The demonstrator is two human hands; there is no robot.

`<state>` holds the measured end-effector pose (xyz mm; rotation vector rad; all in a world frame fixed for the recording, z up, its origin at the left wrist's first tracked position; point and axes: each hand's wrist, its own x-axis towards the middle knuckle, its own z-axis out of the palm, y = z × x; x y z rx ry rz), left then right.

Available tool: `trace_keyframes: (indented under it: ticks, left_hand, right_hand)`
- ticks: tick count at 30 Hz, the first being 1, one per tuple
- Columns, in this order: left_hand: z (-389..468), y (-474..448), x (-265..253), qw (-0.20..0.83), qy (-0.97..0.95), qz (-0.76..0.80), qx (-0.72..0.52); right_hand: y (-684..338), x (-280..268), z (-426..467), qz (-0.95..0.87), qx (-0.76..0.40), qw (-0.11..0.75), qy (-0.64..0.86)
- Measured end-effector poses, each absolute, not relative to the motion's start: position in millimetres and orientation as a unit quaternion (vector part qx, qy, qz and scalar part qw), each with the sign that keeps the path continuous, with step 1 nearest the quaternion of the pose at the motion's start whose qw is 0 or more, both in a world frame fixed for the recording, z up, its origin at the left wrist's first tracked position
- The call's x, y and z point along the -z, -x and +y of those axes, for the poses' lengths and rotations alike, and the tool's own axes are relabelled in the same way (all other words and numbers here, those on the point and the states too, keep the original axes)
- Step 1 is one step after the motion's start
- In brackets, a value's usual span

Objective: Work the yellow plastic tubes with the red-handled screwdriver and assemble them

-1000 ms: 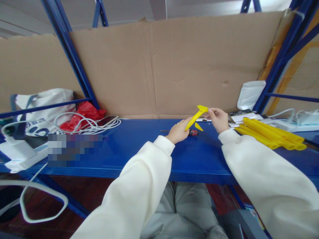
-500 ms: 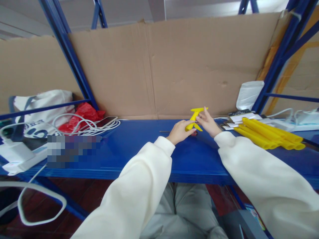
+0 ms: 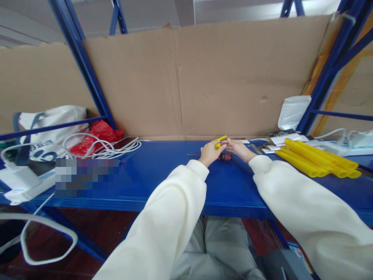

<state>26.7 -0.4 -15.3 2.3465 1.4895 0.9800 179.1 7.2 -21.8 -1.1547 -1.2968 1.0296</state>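
My left hand (image 3: 210, 152) is closed around a yellow plastic piece (image 3: 218, 142) with a flat, fin-like end; most of it is hidden by my fingers. From the right, my right hand (image 3: 238, 147) meets it, fingers close together and the tips against the piece beside my left fingertips. A screwdriver (image 3: 225, 156) with a red and black handle lies on the blue shelf (image 3: 169, 171) under my left hand, its thin shaft showing to the left of the wrist.
Several yellow tubes (image 3: 317, 157) are stacked at right, by small dark-and-white packets (image 3: 284, 137). Leftward lie coiled white cables (image 3: 128, 147), a red plastic bag (image 3: 101, 132), a cloth bag (image 3: 61, 120) and a power strip (image 3: 35, 190). A cardboard sheet (image 3: 227, 77) stands behind.
The yellow piece has been lowered and turned, so less of it shows. My right hand has dropped, its fingers drawing together toward the left hand. More of the screwdriver handle is visible.
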Motion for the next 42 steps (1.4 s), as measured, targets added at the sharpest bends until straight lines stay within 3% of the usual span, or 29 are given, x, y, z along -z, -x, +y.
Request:
trace_keyframes:
  ticks: [12,25,42]
  left_hand:
    - [8.1,-37.1,19.4,0.063,-0.818,0.520,-0.238]
    - [-1.6,-33.8,11.4,0.050,-0.851,0.488,-0.187]
    - [3.0,-37.6,19.1,0.086,-0.875,0.450,-0.158]
  right_hand:
    - [-182.9,17.9,4.8,-0.488,-0.478,0.528,0.505]
    - [-221.7,10.6,11.3,-0.509,-0.285,0.544,0.603]
    - [-233.5,14.7,12.8,-0.540,-0.253,0.539,0.595]
